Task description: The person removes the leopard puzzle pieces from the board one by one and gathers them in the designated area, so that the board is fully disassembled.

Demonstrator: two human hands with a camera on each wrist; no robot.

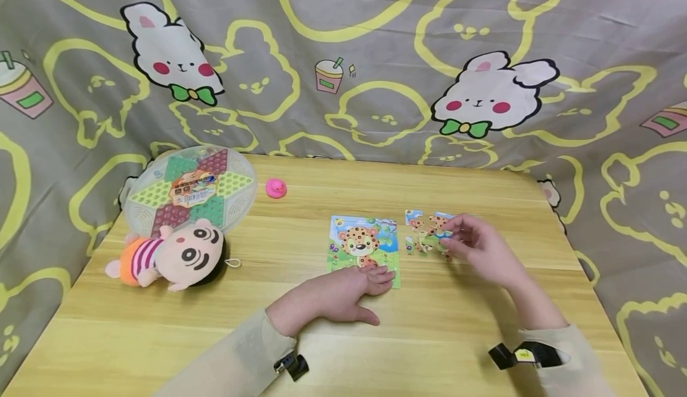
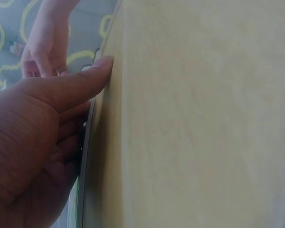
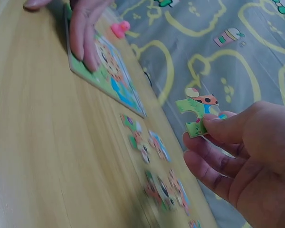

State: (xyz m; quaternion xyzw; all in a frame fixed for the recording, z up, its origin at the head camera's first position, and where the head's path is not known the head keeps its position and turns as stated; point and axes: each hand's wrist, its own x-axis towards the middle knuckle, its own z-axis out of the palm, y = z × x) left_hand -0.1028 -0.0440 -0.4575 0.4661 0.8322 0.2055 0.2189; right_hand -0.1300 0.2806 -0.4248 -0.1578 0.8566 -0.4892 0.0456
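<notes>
Pale wood table (image 1: 429, 349); right hand (image 1: 480, 251) pinches green-orange cardboard jigsaw piece (image 3: 200, 104); left hand (image 1: 356, 292) relaxed on rectangular leopard-picture board (image 1: 359, 240). I'd guess piece-matching; next needs alignment.

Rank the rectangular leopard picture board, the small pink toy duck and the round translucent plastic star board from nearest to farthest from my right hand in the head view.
1. Picture board: left of your right hand.
2. Pink toy duck: farther left and farther back.
3. Star board: farthest, left of the duck.
</notes>
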